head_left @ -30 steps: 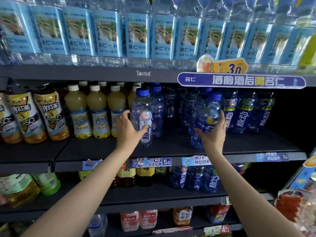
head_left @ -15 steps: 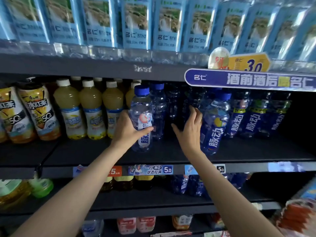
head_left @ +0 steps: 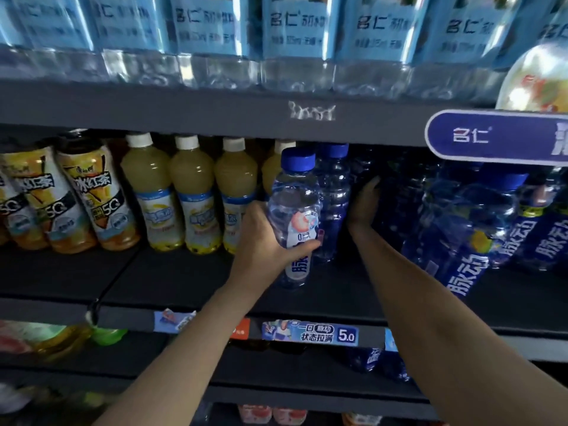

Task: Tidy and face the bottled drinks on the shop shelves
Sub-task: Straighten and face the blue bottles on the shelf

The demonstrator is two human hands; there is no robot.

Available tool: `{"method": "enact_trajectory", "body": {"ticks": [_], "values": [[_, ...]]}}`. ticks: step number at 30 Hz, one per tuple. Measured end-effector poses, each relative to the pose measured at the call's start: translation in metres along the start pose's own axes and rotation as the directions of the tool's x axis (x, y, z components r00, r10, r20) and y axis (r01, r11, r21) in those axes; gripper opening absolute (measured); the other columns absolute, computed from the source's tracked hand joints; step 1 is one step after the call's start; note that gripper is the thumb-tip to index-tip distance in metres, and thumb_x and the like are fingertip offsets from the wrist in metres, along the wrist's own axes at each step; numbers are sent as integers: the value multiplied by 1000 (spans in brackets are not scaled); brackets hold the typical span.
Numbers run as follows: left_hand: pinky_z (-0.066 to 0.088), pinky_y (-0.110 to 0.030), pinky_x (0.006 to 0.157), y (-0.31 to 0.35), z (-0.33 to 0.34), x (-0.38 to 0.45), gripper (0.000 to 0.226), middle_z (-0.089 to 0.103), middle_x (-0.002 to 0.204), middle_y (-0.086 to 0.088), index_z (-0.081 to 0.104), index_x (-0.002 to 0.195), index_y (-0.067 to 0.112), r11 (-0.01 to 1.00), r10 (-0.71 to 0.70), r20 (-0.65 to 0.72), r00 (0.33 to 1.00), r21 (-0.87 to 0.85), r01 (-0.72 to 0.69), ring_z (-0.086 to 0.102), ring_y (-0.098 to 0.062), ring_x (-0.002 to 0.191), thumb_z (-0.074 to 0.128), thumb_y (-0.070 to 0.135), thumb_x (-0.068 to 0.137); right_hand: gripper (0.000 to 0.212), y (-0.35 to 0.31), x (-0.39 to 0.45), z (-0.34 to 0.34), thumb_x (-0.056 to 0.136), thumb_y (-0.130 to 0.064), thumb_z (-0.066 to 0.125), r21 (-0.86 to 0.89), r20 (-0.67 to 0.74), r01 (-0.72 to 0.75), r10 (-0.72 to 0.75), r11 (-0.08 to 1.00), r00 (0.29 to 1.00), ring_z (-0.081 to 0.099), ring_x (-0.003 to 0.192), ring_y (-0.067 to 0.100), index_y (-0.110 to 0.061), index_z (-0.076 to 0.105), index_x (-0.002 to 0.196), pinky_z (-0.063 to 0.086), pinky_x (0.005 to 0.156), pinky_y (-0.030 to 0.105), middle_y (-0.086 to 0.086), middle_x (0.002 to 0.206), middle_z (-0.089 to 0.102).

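Note:
My left hand (head_left: 266, 241) grips a clear blue-capped drink bottle (head_left: 295, 207) with a white and peach label, standing upright near the front of the middle shelf (head_left: 196, 272). My right hand (head_left: 365, 201) reaches deep into the dark gap behind and to the right of that bottle, fingers extended toward dark blue bottles (head_left: 396, 192) at the back; whether it touches them is unclear. A blue-labelled bottle (head_left: 470, 241) that leans a little stands at the front right of my right arm.
Yellow juice bottles (head_left: 190, 192) with white caps and iced-tea bottles (head_left: 89, 195) fill the shelf's left part. Water bottles (head_left: 295, 35) line the shelf above. A purple sign (head_left: 498, 138) juts out at the upper right. A price tag (head_left: 310, 333) marks the shelf edge.
My right hand has left the blue-labelled bottle and moved deeper into the shelf toward the back row. My left hand stays on the clear bottle. The camera has moved closer.

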State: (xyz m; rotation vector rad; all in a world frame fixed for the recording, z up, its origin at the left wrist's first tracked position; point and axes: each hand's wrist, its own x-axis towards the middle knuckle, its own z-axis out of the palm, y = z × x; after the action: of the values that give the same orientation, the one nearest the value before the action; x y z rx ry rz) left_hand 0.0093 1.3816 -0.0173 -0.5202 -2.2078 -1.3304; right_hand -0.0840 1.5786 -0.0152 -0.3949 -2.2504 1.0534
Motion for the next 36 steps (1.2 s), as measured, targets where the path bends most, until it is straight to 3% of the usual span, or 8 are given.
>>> {"method": "enact_trajectory", "body": {"ticks": [7, 17, 23, 26, 29, 32, 34, 36], "values": [[34, -12, 78, 4, -1, -1, 75, 42, 101, -2, 45, 109, 1, 999, 28, -10, 1000, 46, -27, 48, -14, 97, 85, 38, 57, 36, -12, -28, -25, 97, -8, 39, -107, -170, -124, 105, 987, 980, 56, 105, 40, 1, 34, 131, 43, 83, 44, 25, 122, 53], [41, -23, 77, 12, -3, -8, 80, 44, 97, -4, 50, 102, 0, 997, -2, -14, 1000, 78, 3, 49, -19, 90, 71, 63, 56, 88, -20, -130, -102, 75, -21, 79, 34, -55, -73, 75, 997, 996, 46, 122, 32, -10, 24, 143, 41, 86, 38, 16, 141, 38], [35, -19, 88, 37, -8, -28, 69, 46, 118, -16, 41, 125, -3, 995, -65, -44, 997, 73, 69, 46, -26, 112, 77, 27, 74, 89, -39, -133, -121, 72, -31, 81, 96, 38, -131, 127, 987, 991, 46, 126, 30, -6, 29, 140, 41, 94, 35, 13, 138, 47], [29, -8, 91, 44, -22, -51, 59, 47, 118, -14, 42, 126, 0, 995, 76, -139, 987, 74, -66, 44, -17, 110, 73, 17, 79, 82, -42, -142, -133, 70, -31, 83, 122, 46, -145, 140, 982, 989, 52, 117, 25, -6, 37, 132, 42, 86, 30, 9, 128, 54], [37, -15, 92, 59, -34, -68, 52, 51, 119, 0, 43, 127, 7, 993, 119, 165, 979, -34, -114, 48, -9, 108, 68, 20, 84, 84, -43, -157, -144, 58, -43, 86, 326, 119, -257, 230, 910, 966, 57, 108, 18, -11, 47, 125, 49, 88, 34, -1, 117, 59], [39, -22, 97, 81, -37, -73, 59, 51, 124, 10, 39, 133, 20, 939, -134, 609, 782, -174, 297, 50, -3, 109, 64, 38, 83, 59, -53, -172, -151, 60, -41, 84, 542, 260, -379, 279, 750, 924, 67, 97, 24, -13, 62, 108, 54, 88, 47, 7, 103, 71], [44, -31, 100, 87, -36, -75, 61, 59, 124, 6, 43, 131, 24, 815, -230, 664, 711, -268, 514, 57, -8, 109, 67, 43, 77, 43, -61, -179, -155, 71, -32, 81, 576, 308, -381, 240, 723, 921, 68, 94, 23, -13, 62, 104, 54, 88, 49, 7, 101, 72], [47, -37, 98, 91, -38, -79, 52, 63, 117, 5, 48, 123, 25, 748, -259, 610, 749, -364, 556, 62, -11, 105, 71, 35, 77, 56, -72, -182, -160, 70, -37, 81, 554, 290, -343, 210, 759, 934, 66, 98, 22, -15, 53, 114, 55, 86, 47, 5, 109, 68]]}}
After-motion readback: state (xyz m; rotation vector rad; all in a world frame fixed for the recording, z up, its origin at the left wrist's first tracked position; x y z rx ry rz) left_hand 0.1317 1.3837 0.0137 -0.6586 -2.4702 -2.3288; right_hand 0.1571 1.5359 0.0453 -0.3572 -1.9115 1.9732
